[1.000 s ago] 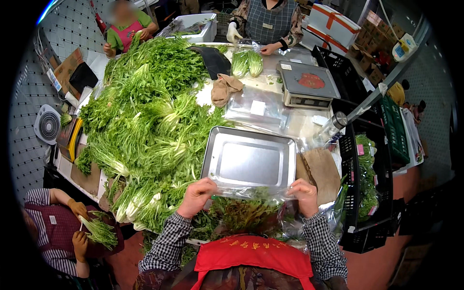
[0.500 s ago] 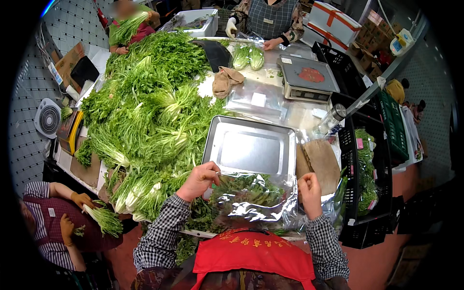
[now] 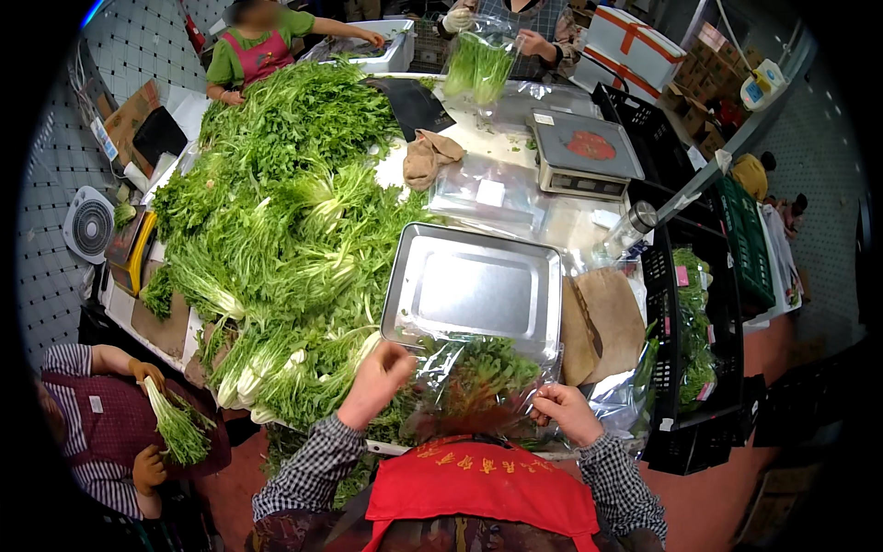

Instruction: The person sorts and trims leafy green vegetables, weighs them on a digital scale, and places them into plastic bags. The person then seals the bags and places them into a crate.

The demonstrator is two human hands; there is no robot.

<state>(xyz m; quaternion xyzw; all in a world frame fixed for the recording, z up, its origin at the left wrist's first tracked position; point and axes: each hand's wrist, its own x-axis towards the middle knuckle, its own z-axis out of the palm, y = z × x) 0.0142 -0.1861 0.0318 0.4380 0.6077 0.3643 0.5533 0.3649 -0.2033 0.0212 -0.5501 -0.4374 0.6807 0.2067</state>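
A clear plastic bag point(image 3: 483, 382) filled with loose green and reddish leaves lies flat in front of me, its top edge overlapping the near rim of a metal tray point(image 3: 474, 285). At the bag's upper left corner is my left hand point(image 3: 377, 382), its fingers closed on the film. My right hand point(image 3: 568, 414) pinches the bag's right side with thumb and curled fingers. The large heap of leafy greens point(image 3: 285, 239) with pale stems spreads left of the tray and reaches close to my left hand.
To the right are brown cardboard pieces point(image 3: 612, 322) and a black crate point(image 3: 694, 340) of packed greens. Beyond the tray lie flat plastic bags point(image 3: 487, 189), a brown cloth point(image 3: 430, 158) and a scale point(image 3: 589, 152). Co-workers stand left and across, one holding up bagged greens point(image 3: 480, 66).
My right hand has moved down and inward along the bag's side; my left hand has dropped slightly. Across the table, a co-worker has lifted bagged greens. Another now reaches toward the white box.
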